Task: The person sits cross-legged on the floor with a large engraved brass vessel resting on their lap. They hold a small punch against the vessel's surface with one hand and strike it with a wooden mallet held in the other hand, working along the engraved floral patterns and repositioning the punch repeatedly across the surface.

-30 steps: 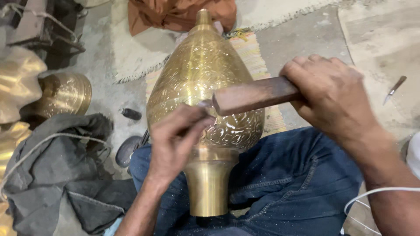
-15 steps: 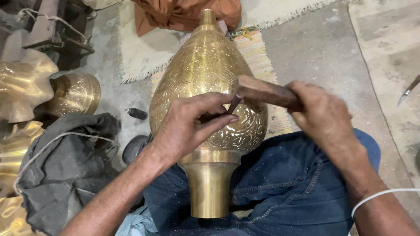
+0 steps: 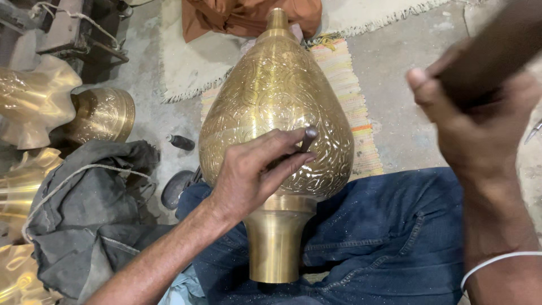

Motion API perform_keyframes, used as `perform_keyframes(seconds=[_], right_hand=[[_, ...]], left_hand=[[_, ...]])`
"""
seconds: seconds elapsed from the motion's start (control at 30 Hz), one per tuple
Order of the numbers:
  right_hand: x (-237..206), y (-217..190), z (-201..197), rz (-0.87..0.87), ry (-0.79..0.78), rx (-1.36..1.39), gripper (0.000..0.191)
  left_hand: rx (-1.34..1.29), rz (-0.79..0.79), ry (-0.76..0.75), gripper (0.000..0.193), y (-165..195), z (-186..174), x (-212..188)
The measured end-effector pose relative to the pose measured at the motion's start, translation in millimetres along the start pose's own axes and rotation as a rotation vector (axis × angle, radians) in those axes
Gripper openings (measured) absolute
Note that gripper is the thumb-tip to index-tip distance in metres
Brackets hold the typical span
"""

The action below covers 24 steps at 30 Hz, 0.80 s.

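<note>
A large engraved brass vessel [image 3: 271, 96], teardrop shaped with a plain neck, lies across my lap on blue jeans [image 3: 389, 237]. My left hand [image 3: 254, 172] rests on its lower body and pinches a small dark metal chisel [image 3: 307, 138] against the engraved surface. My right hand [image 3: 480, 130] is raised close to the camera at the right, gripping a dark wooden mallet [image 3: 497, 51] well above the chisel. The chisel's tip is hidden by my fingers.
Other brass pieces stand at the left: a ruffled one [image 3: 34, 99] and a round engraved pot [image 3: 104, 113]. A grey cloth bundle with cord [image 3: 90, 209] lies by my left knee. A striped mat [image 3: 344, 85] and orange cloth [image 3: 237, 17] lie beyond the vessel.
My right hand has lifted the wooden mallet up and to the right, away from the chisel it met half a second ago. My left hand keeps the chisel on the vessel.
</note>
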State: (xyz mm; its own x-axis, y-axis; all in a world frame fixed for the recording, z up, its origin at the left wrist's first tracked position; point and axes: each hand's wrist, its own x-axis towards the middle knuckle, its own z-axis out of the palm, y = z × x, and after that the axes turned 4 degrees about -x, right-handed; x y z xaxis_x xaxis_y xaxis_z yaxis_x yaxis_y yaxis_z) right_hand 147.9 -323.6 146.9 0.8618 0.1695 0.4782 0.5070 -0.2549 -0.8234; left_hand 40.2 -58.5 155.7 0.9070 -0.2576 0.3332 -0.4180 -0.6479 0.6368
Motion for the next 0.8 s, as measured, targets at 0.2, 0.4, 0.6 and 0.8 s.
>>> perform_keyframes(seconds=[0.2,0.4,0.6,0.8], right_hand=[[1.2,-9.6,0.3,-0.404,-0.150,-0.617,0.024],[-8.9,-2.8,0.8,-0.075,-0.228,-0.199,0.011],[-11.8,0.6,1.0,0.079,-0.152,-0.169,0.020],[-12.6,-2.0,0.8,-0.178,-0.197,-0.619,0.013]], left_hand=[[0.069,0.060,0.006,0.033,3.2,-1.6,-0.5],[0.012,0.047,-0.008,0.039,3.6,-2.3,3.7],[0.047,0.011,-0.030,0.040,7.8,-4.0,9.1],[0.018,0.005,-0.028,0.040,12.7,-8.0,11.9]])
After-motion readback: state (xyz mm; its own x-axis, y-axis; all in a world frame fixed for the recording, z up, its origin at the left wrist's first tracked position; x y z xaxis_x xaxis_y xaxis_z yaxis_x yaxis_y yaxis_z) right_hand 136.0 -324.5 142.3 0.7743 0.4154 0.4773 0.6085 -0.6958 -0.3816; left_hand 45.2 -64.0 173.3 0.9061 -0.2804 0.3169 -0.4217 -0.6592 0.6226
